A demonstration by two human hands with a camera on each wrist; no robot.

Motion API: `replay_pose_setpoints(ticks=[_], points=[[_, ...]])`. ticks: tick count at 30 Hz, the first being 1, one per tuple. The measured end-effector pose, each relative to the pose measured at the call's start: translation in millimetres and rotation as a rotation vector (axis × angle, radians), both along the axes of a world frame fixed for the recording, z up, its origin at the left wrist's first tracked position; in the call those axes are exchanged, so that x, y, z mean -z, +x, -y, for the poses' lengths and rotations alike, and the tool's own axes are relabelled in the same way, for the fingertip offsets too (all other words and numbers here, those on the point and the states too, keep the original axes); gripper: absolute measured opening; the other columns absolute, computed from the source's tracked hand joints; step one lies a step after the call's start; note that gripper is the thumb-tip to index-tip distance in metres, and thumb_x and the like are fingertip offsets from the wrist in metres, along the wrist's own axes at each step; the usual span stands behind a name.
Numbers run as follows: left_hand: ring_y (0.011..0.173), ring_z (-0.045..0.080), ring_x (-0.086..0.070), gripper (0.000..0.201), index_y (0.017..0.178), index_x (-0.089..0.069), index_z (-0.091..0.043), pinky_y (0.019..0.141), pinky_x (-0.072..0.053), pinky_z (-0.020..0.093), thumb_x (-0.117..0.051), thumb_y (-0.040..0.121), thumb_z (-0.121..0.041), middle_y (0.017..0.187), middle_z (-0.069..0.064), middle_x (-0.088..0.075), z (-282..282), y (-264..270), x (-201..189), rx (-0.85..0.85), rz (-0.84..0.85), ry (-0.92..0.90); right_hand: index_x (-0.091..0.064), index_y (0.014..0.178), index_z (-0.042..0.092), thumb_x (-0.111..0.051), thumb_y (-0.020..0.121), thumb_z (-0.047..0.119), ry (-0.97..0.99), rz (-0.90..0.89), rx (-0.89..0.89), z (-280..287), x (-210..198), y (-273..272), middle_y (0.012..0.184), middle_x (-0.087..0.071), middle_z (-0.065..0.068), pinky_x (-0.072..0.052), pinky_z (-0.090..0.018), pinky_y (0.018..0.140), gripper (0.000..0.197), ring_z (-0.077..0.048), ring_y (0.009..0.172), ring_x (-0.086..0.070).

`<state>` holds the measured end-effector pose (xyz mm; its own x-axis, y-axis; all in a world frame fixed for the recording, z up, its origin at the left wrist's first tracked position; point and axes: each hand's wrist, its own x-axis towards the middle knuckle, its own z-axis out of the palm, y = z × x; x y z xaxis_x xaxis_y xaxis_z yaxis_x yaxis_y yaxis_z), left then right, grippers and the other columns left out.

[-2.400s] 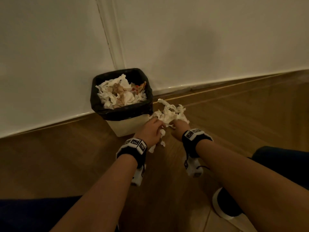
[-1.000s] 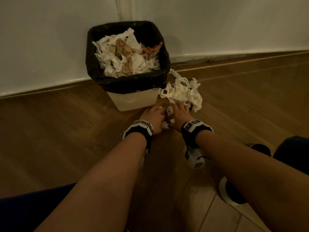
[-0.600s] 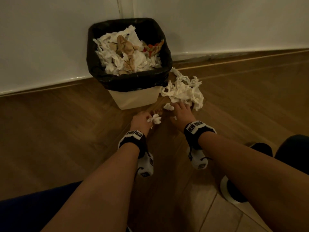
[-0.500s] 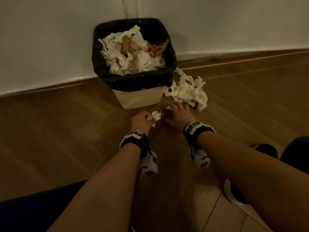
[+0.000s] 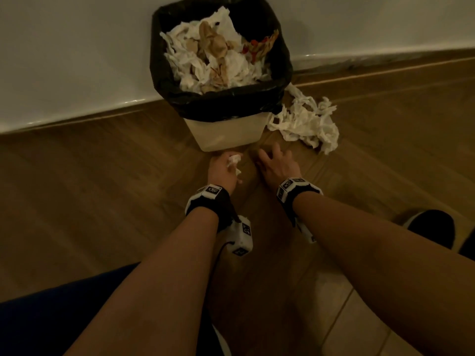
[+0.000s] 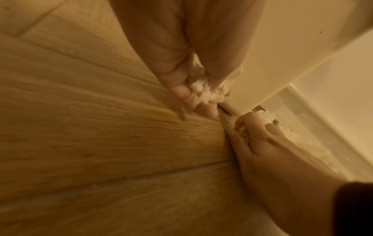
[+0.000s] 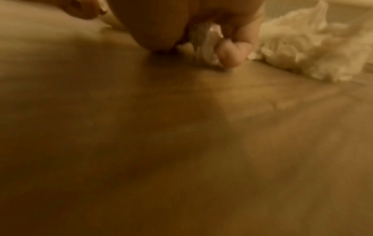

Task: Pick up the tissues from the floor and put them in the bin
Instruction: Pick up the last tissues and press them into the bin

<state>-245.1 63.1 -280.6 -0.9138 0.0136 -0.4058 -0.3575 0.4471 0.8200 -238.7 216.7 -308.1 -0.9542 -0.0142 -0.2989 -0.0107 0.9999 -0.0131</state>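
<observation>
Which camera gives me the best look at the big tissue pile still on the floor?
The head view: the tissue pile shows whole, lying on the wood floor right of the bin. The right wrist view catches it large but blurred and cut off at the frame edge. The left wrist view shows only white scraps past the right hand.

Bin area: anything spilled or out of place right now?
Yes. A crumpled tissue pile lies on the floor beside the bin, to its right, not inside. The bin is already heaped with tissues near its rim.
</observation>
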Motion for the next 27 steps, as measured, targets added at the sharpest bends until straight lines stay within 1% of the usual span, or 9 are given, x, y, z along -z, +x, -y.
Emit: replay_pose_setpoints(ticks=[4,8,10,12,15,17,19,22,27], points=[[0.103,0.034,-0.059,0.037,0.107,-0.064,-0.017,0.087,-0.052,0.042,-0.038,0.089,0.002,0.115,0.014,-0.060,-7.5,7.0,1.3,-0.011,0.027,-0.039,-0.024,0.137,0.028,-0.038,0.098,0.030,-0.102,0.095,-0.031,-12.4,1.5,7.9,0.136,-0.031,-0.013,-0.040,-0.032,0.061,0.041,-0.034,0.092,-0.057],[0.112,0.032,-0.056,0.030,0.117,-0.061,-0.013,0.096,-0.045,0.036,-0.041,0.094,-0.011,0.122,0.012,-0.061,-8.7,10.5,-3.4,-0.006,0.093,-0.087,-0.037,0.133,0.020,-0.033,0.100,0.037,-0.261,0.205,0.034,-31.6,-10.6,0.3,0.119,-0.052,-0.015,-0.039,-0.030,0.067,0.038,-0.033,0.092,-0.058],[0.116,0.032,-0.053,0.028,0.116,-0.061,-0.011,0.095,-0.041,0.032,-0.041,0.096,-0.015,0.127,0.014,-0.058,-8.5,13.6,-7.5,0.000,0.126,-0.078,-0.057,0.107,0.012,-0.031,0.100,0.038,-0.367,0.201,0.181,-40.5,-19.6,0.1,0.090,-0.060,-0.008,-0.037,-0.028,0.066,0.037,-0.025,0.075,-0.056],[0.111,0.035,-0.054,0.025,0.102,-0.062,-0.014,0.095,-0.042,0.039,-0.040,0.096,-0.025,0.123,0.018,-0.057,-10.2,17.9,-14.3,-0.039,0.197,-0.009,-0.048,0.063,0.009,-0.032,0.101,0.034,-0.448,0.131,0.386,-47.9,-26.9,5.2,0.060,-0.047,-0.003,-0.032,-0.026,0.056,0.047,-0.019,0.054,-0.045],[0.094,0.024,-0.052,0.043,0.088,-0.057,-0.021,0.084,-0.037,0.034,-0.031,0.095,-0.054,0.101,0.004,-0.057,-10.4,24.6,-27.2,-0.069,0.229,-0.044,-0.030,0.052,0.010,-0.035,0.098,0.025,-0.508,0.101,0.612,-53.5,-42.2,15.8,0.052,-0.032,-0.005,-0.021,-0.026,0.044,0.049,-0.018,0.045,-0.031],[0.098,0.025,-0.053,0.043,0.092,-0.056,-0.016,0.081,-0.033,0.030,-0.028,0.098,-0.048,0.101,0.008,-0.056,-9.1,27.4,-35.3,-0.019,0.180,-0.103,-0.032,0.053,0.009,-0.037,0.096,0.024,-0.558,0.084,0.695,-57.3,-57.5,19.3,0.054,-0.034,-0.007,-0.022,-0.026,0.045,0.046,-0.019,0.046,-0.031],[0.111,0.031,-0.053,0.028,0.112,-0.054,-0.011,0.081,-0.035,0.028,-0.034,0.100,-0.026,0.120,0.015,-0.056,-8.4,28.2,-44.8,0.011,0.143,-0.109,-0.048,0.062,0.005,-0.037,0.096,0.023,-0.594,0.072,0.701,-61.6,-76.9,20.2,0.063,-0.046,-0.010,-0.031,-0.027,0.051,0.040,-0.024,0.055,-0.042],[0.118,0.032,-0.049,0.037,0.133,-0.041,-0.012,0.086,-0.037,0.028,-0.041,0.097,-0.011,0.134,0.017,-0.047,-7.1,29.9,-65.8,-0.001,0.169,-0.084,-0.061,0.103,0.001,-0.036,0.098,0.023,-0.607,0.090,0.615,-66.1,-110.4,21.1,0.098,-0.060,-0.017,-0.043,-0.035,0.073,0.034,-0.031,0.085,-0.056],[0.119,0.032,-0.051,0.033,0.122,-0.057,-0.004,0.097,-0.040,0.031,-0.046,0.091,0.002,0.129,0.018,-0.055,-9.3,37.0,-95.2,0.021,0.122,-0.068,-0.059,0.123,0.005,-0.048,0.096,0.019,-0.435,0.260,0.459,-67.3,-143.3,37.2,0.130,-0.055,-0.014,-0.045,-0.042,0.098,0.032,-0.032,0.116,-0.053]])
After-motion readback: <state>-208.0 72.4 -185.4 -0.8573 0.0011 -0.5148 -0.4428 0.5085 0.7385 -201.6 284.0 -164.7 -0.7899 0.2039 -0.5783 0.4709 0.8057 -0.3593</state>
